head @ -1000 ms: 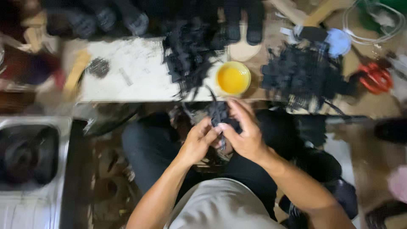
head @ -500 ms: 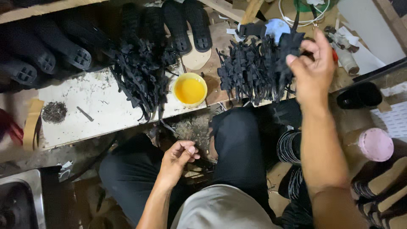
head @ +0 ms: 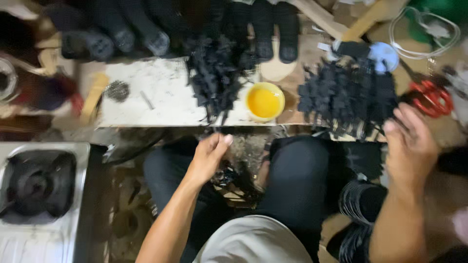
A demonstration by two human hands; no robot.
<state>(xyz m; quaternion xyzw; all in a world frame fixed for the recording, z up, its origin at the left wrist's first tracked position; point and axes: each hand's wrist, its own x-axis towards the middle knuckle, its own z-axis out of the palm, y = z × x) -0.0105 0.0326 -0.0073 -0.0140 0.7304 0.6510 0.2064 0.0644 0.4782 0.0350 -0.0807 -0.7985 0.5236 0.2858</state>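
Black straps lie in two heaps on the low bench: the right-hand pile (head: 348, 97) sits just beyond the right hand (head: 412, 146), and a second pile (head: 214, 80) spills over the white board (head: 146, 104) nearer the middle. The right hand hovers at the edge of its heap with fingers spread and loosened; whether anything is pinched under them I cannot tell, since the frame is blurred. The left hand (head: 209, 158) rests low between the knees, fingers curled around a dark, tangled piece (head: 226, 174) on the lap.

Risks, as I judge them: the yellow bowl (head: 264, 101) of orange liquid (probably glue, though that is a guess) stands between the two piles, touching neither but close to both, so a sweeping forearm or a dragged strap could tip it or trail liquid onto the board. Straps in the heaps interlock, so lifting one may pull several off the bench edge. The red-handled scissors (head: 431, 97) lie near the right hand's path and could be knocked.

Counts: two hands, two strap heaps (single straps too tangled to count), one yellow bowl, one pair of scissors, one blue round lid (head: 385, 56), one gas burner (head: 36, 182) at the left, and a row of dark soles (head: 275, 29) along the back, at least five, blurred
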